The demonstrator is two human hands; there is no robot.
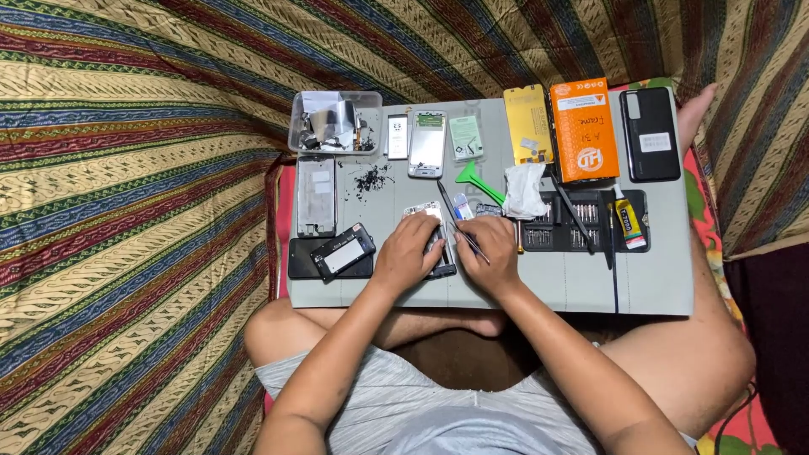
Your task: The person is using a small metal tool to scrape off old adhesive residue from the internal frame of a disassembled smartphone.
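The left hand (pixel 407 253) clamps the opened phone (pixel 436 244) flat on the counter (pixel 590 291). The right hand (pixel 491 248) beside it pinches tweezers (pixel 459 226), tips over the phone's upper part, probably on a small fitting. Best to keep the wrist planted and lift gently. Beyond the grip lie a green pry tool (pixel 476 179), a bit set (pixel 581 223) and a parts tray (pixel 334 122).

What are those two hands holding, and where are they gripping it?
The left hand steadies an opened phone by its left side. The right hand pinches tweezers near their back end, tips toward the phone.
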